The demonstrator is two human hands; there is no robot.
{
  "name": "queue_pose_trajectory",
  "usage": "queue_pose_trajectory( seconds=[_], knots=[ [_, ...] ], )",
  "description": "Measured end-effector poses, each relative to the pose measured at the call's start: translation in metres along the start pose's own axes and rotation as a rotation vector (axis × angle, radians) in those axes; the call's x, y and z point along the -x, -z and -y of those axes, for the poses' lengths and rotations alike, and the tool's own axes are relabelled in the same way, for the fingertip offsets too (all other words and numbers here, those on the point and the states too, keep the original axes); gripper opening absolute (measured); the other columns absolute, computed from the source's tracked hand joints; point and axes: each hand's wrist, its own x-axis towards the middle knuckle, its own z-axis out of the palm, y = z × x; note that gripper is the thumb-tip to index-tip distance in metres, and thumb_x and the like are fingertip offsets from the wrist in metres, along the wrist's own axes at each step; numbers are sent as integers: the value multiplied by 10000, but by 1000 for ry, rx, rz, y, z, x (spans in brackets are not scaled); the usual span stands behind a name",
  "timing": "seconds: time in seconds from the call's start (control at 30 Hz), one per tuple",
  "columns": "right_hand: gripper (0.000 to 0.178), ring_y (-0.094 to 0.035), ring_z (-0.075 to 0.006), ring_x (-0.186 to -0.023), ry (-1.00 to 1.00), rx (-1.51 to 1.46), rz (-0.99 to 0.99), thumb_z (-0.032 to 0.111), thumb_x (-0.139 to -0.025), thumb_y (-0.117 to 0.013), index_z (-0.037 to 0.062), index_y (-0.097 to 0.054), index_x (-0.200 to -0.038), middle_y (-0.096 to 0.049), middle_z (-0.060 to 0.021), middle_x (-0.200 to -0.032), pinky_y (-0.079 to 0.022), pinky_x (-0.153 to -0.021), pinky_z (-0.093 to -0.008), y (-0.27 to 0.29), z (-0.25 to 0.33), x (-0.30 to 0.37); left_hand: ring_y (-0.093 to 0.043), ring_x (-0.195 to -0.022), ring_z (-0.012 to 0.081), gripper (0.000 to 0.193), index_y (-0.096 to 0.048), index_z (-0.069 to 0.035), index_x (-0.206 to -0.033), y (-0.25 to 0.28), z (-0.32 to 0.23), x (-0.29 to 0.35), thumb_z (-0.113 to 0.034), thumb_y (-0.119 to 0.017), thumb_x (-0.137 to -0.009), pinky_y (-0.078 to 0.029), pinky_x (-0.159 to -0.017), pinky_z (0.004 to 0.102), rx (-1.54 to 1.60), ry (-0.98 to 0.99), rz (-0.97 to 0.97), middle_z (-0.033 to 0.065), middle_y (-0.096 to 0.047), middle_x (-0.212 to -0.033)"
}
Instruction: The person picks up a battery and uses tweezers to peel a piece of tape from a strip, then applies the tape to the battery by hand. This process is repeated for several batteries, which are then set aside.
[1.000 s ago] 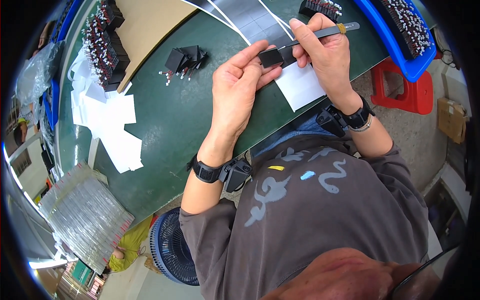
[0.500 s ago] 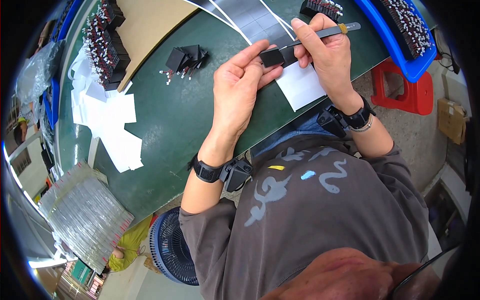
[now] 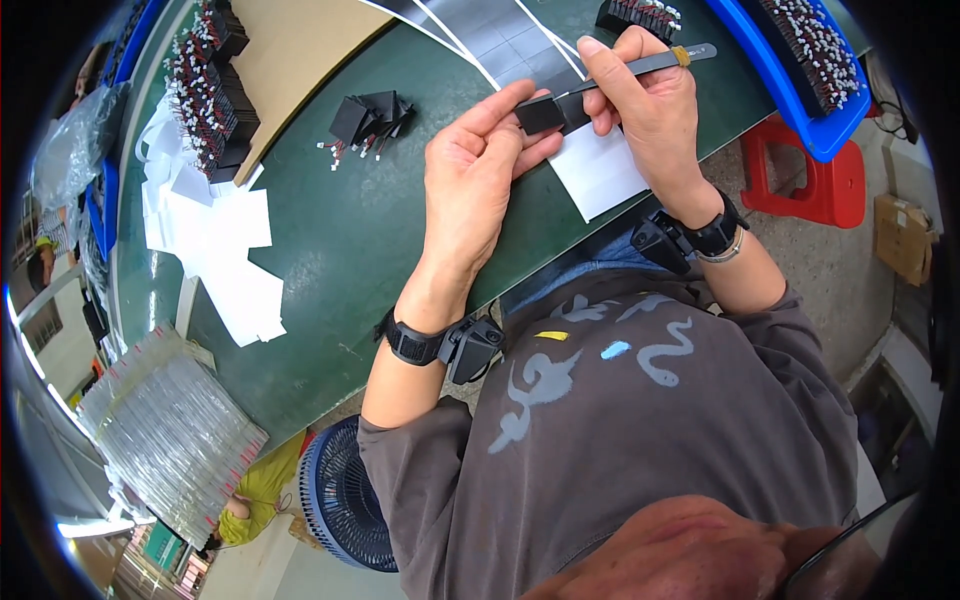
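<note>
Between the fingers of my left hand point(image 3: 472, 172) sits a small flat black rectangular piece point(image 3: 541, 116). My right hand point(image 3: 655, 120) grips a pair of dark tweezers point(image 3: 662, 62) with a tan band round it. The tweezers' tips are at the right edge of the black piece; whether they pinch it is too small to tell. Below my fingers lies a white paper sheet point(image 3: 598, 172). To the left on the green table rests a small pile of black pieces point(image 3: 372, 118) with red wires and white connectors.
Black sheets with white borders point(image 3: 490, 45) lie at the back. Rows of wired black pieces point(image 3: 225, 105) stand on brown board point(image 3: 300, 45) at left, near white paper strips point(image 3: 235, 270). A blue tray point(image 3: 822, 140) holds more at right, above a red stool point(image 3: 845, 180). A fan point(image 3: 345, 500) stands below.
Both hands, with the black piece and tweezers, have shifted very slightly left. Nothing was taken up or let go.
</note>
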Motion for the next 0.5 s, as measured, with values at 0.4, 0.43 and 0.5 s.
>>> queue_pose_trajectory(
  seconds=[0.4,0.43,0.5],
  knots=[
    [251,-554,-20,-498,40,44,-19,209,-985,-689,101,-578,-787,-650,-9,-637,-419,-472,-162,0,-3,1,-709,-1040,225,360,-521,90,-1382,1,0,0,-48,-467,-1055,-585,-951,282,-4,18,17,177,-615,-1339],
    [251,-554,-20,-498,40,44,-20,209,-985,-689,101,-578,-787,-650,-9,-637,-419,-472,-162,0,-3,1,-709,-1040,225,360,-521,90,-1382,1,0,0,-48,-467,-1055,-585,-951,282,-4,18,18,177,-615,-1339],
    [250,-555,-18,-500,36,50,-23,210,-985,-691,101,-578,-790,-650,-7,-638,-421,-474,-160,0,-2,1,-709,-1042,225,360,-519,92,-1383,1,-1,1,-48,-468,-1055,-585,-952,282,-8,12,16,179,-613,-1341]
  ],
)
